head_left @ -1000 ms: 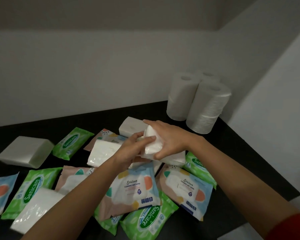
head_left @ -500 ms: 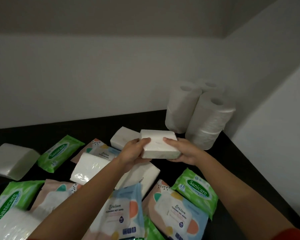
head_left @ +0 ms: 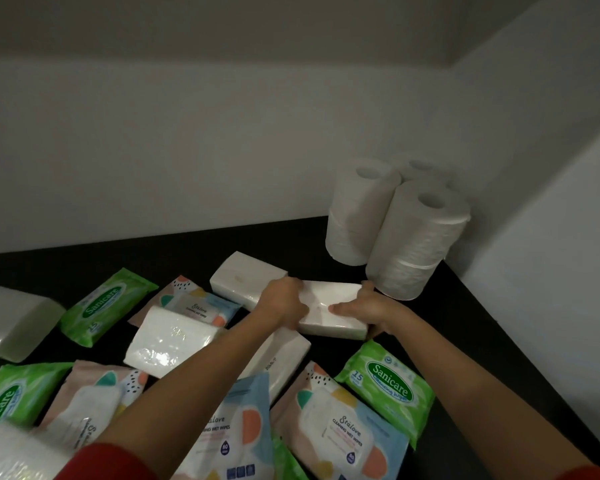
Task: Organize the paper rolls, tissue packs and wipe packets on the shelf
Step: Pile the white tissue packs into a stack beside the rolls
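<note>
**Tissue pack: setting down beside the paper rolls**

Tissue pack point(head_left: 329, 303) is held flat and low over the dark shelf point(head_left: 465, 327), toward its back right. I cannot tell whether the underside is touching the shelf.

- Left grip point(head_left: 283, 304) is clamped on the left end, with the fingers curled over the top edge.
- Right grip point(head_left: 371, 311) is clamped on the right end, with the thumb lying on the top face.
- The right end sits just beside the nearest of the paper rolls point(head_left: 416, 237), which stand upright in the corner.
- A second tissue pack point(head_left: 246, 275) lies just behind and to the left, and my left grip hides its near corner.
- A green wipe packet point(head_left: 388, 386) lies nearer to me, apart from the held pack.

Judgement: the step in hand is placing this pack to begin a tissue group next to the rolls.

How to do it well:
- Keep the pack level and lower both ends together.
- Stop short of the front roll, which looks light enough to tip if nudged.
- The wrapper looks slick and soft, so I should ease the pressure only once the shelf carries the weight.
- Square the long edge to the neighbouring pack before letting go.
</note>
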Action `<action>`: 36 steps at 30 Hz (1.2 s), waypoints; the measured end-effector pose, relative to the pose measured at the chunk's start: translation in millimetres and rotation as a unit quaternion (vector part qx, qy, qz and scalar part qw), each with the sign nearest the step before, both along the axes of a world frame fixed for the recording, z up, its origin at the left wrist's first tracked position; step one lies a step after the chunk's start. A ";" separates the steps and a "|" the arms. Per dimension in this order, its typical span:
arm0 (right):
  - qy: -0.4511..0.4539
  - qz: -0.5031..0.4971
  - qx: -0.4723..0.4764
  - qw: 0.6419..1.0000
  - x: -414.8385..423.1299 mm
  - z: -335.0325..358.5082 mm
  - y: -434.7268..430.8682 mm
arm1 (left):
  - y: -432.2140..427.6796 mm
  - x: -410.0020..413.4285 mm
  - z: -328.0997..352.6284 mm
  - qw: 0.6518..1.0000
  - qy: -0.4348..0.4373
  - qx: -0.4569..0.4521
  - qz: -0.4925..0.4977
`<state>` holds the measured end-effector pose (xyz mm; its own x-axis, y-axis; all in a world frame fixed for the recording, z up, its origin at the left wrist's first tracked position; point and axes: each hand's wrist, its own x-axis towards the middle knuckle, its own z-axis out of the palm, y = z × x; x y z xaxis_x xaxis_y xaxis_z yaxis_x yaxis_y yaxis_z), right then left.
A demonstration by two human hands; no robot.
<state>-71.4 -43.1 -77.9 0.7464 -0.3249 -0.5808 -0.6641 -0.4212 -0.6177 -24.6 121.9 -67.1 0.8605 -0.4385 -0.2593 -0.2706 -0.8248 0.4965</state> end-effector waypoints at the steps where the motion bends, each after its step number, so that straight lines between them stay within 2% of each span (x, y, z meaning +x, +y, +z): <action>1: 0.002 0.015 -0.025 1.000 1.0 2.2 1.7 | 0.8 1.8 -1.1 1.000 0.007 -0.012 0.003; 4: -0.002 0.074 -0.114 0.991 4.8 9.0 11.2 | 6.1 6.3 0.1 0.997 0.012 -0.063 0.038; 7: -0.045 0.143 -0.228 0.962 10.8 16.5 26.7 | 16.4 14.4 3.7 0.993 -0.032 -0.088 0.076; 9: -0.078 0.168 -0.250 0.950 19.9 21.0 38.4 | 24.9 22.2 7.8 0.989 -0.055 -0.085 0.107; 15: -0.097 0.197 -0.237 0.946 50.9 23.9 70.8 | 45.6 43.5 6.0 0.982 -0.063 -0.060 0.166; 22: -0.018 0.211 -0.238 0.948 70.5 11.0 90.2 | 66.9 59.5 -1.2 0.976 -0.038 0.031 0.210; 26: -0.020 0.187 -0.230 0.955 74.8 12.1 95.1 | 71.1 65.8 -8.2 0.974 0.048 -0.029 0.218; 32: -0.087 0.114 -0.175 0.974 84.9 11.0 91.8 | 62.5 73.3 -8.7 0.979 0.024 -0.037 0.198; 36: -0.120 0.071 -0.082 0.987 91.7 2.9 81.5 | 53.8 76.0 -10.0 0.982 0.015 -0.088 0.168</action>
